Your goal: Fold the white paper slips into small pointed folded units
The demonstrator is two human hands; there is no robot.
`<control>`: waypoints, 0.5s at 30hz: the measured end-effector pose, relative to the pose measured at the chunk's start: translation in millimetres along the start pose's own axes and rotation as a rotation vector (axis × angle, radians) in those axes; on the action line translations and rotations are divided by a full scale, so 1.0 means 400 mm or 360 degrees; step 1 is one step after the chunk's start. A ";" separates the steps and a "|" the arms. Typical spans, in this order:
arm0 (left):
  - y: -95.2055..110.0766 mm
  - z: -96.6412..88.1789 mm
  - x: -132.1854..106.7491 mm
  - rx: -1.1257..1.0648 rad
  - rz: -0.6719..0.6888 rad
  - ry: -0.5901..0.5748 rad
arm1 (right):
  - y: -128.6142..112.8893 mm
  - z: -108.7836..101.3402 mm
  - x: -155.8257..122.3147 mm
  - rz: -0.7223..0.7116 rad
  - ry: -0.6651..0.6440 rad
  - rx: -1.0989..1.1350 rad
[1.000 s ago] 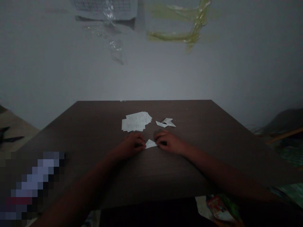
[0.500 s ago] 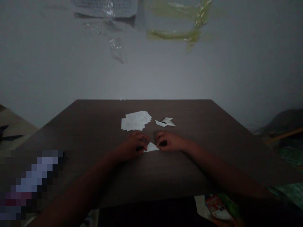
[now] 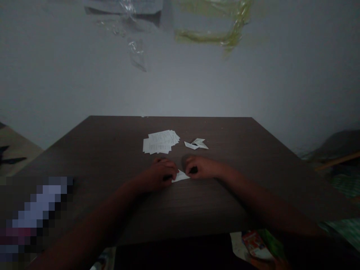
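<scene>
white paper, folded into a small triangle, the folded slip [image 3: 181, 176], lay on a dark brown table [image 3: 180, 210] between your two hands, near the middle of the view. your left hand [image 3: 161, 173] was curled, its thumb and fingertips closed on the left end of the slip and partly covering it. your right hand [image 3: 201, 167] was curled too, thumb and fingertips closed on the right-hand corner. both forearms reached in from the lower corners, resting low over the tabletop.

beyond your left hand sat a loose, fanned pile of printed slips [image 3: 161, 141], lying flat. to its right, beyond your right hand, were a few folded pieces [image 3: 200, 143], pointed and close together; you could not tell exactly how many. a pale wall [image 3: 197, 82] rose behind the table, with yellowish tape [image 3: 208, 36] stuck high on it. the light was dim, and a pixelated patch [image 3: 42, 206] hid the lower left.
</scene>
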State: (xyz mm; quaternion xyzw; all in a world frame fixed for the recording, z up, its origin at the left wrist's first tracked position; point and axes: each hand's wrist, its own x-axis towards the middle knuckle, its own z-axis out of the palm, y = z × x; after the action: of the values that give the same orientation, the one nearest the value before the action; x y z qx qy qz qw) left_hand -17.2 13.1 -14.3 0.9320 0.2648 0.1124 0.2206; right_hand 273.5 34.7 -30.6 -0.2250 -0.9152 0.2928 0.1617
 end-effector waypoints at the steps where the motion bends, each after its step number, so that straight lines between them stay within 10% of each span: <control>1: 0.002 0.001 0.001 0.0009 -0.0006 0.0008 | -0.005 -0.002 -0.001 0.0003 0.0012 -0.0002; 15: -0.012 -0.016 -0.020 -0.0035 -0.0037 -0.0047 | -0.021 -0.013 -0.021 0.0032 0.0004 0.0016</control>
State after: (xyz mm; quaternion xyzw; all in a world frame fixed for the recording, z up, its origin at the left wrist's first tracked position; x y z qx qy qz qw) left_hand -28.2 14.6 -11.9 0.9279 0.2711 0.0990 0.2360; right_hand 280.0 26.6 -22.7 -0.2337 -0.9112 0.2986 0.1609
